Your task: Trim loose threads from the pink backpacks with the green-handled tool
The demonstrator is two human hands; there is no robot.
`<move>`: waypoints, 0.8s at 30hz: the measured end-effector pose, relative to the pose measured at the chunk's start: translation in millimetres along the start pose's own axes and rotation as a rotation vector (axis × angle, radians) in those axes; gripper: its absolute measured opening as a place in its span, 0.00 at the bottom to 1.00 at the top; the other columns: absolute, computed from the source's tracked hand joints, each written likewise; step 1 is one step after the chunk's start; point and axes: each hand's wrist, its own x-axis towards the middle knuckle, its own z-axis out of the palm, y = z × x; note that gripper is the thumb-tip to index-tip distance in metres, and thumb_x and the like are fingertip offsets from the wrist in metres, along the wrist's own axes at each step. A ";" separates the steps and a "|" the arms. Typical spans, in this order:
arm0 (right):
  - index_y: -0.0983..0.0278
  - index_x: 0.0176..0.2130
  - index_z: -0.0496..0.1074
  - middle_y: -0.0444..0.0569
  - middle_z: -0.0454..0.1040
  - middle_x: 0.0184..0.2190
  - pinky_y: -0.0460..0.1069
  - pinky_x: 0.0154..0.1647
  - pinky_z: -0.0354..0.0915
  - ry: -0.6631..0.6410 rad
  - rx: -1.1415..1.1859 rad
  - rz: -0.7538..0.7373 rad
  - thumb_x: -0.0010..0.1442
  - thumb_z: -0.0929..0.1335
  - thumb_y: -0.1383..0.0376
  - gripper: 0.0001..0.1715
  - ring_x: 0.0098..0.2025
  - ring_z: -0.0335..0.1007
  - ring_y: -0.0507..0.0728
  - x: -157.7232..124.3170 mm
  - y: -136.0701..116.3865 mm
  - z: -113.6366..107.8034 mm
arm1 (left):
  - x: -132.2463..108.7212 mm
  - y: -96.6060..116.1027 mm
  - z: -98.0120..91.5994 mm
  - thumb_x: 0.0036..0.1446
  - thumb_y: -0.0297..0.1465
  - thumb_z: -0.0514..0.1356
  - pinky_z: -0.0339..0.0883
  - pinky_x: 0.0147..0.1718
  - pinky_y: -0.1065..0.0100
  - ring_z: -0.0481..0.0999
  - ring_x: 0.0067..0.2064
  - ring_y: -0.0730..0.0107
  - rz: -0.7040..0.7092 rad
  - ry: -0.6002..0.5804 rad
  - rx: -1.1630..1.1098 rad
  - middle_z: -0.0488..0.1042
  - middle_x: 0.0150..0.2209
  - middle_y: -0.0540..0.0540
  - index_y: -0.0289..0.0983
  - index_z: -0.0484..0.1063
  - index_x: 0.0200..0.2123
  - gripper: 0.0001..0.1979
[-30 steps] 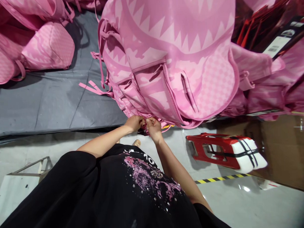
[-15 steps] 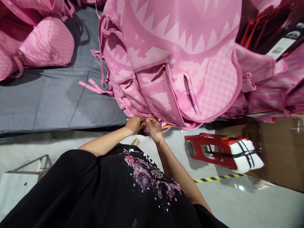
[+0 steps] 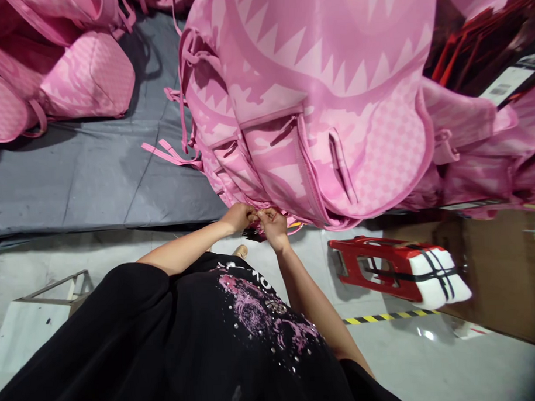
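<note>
Near the pink backpack (image 3: 310, 99), a red stool (image 3: 402, 288).

One head cam, sitting right above the black shirt (image 3: 188, 332) and looking forward and steeply down. It's on the floor (image 3: 413, 365) side of the grey surface (image 3: 104, 171), whose near edge cuts across mid-frame. Shirt's super close; the left hand (image 3: 239, 216) and right hand (image 3: 274, 226), down by that edge, are a bit farther off.

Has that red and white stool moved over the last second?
No: judged against the striped floor tape, the red and white stool shows no shift either way.
</note>
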 end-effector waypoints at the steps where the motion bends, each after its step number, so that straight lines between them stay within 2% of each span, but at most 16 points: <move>1: 0.59 0.28 0.67 0.39 0.64 0.17 0.47 0.22 0.55 -0.004 -0.005 -0.001 0.48 0.74 0.51 0.19 0.21 0.58 0.52 0.2 -1.1 -0.7 | -0.2 1.3 -1.3 0.61 0.28 0.58 0.67 0.34 0.70 0.78 0.32 0.68 -0.015 0.014 0.027 0.79 0.29 0.45 0.33 0.78 0.36 0.08; 6: 0.61 0.26 0.67 0.41 0.67 0.20 0.48 0.26 0.59 -0.030 -0.030 -0.009 0.45 0.72 0.50 0.19 0.24 0.62 0.52 1.5 -2.6 -3.2 | -1.5 10.0 -3.1 0.60 0.32 0.62 0.68 0.43 0.65 0.80 0.45 0.57 -0.078 0.058 0.150 0.80 0.40 0.40 0.36 0.76 0.43 0.10; 13: 0.61 0.26 0.67 0.42 0.69 0.22 0.48 0.29 0.61 -0.087 -0.101 -0.052 0.46 0.71 0.49 0.19 0.26 0.65 0.54 5.4 4.3 -13.6 | -7.6 17.0 16.5 0.62 0.33 0.60 0.69 0.44 0.62 0.79 0.47 0.53 -0.120 0.123 0.187 0.80 0.43 0.36 0.33 0.72 0.49 0.14; 16: 0.61 0.26 0.68 0.43 0.70 0.22 0.49 0.30 0.63 -0.115 -0.131 -0.076 0.46 0.70 0.50 0.18 0.27 0.66 0.54 7.6 7.0 -19.1 | -10.7 20.0 23.8 0.63 0.33 0.60 0.69 0.42 0.65 0.79 0.46 0.56 -0.116 0.159 0.154 0.80 0.43 0.38 0.32 0.72 0.48 0.13; 21: 0.61 0.28 0.69 0.43 0.72 0.22 0.50 0.32 0.65 -0.155 -0.171 -0.115 0.50 0.69 0.50 0.17 0.29 0.68 0.56 14.2 17.4 -25.4 | -15.7 24.1 32.6 0.62 0.26 0.59 0.67 0.40 0.74 0.78 0.41 0.69 -0.112 0.178 0.082 0.81 0.39 0.45 0.33 0.76 0.42 0.08; 24: 0.61 0.28 0.69 0.44 0.72 0.22 0.50 0.33 0.65 -0.192 -0.192 -0.149 0.52 0.69 0.50 0.17 0.29 0.68 0.56 18.1 23.6 -29.4 | -17.7 28.2 41.3 0.63 0.25 0.57 0.66 0.38 0.74 0.78 0.38 0.70 -0.177 0.232 0.077 0.80 0.36 0.45 0.33 0.76 0.40 0.08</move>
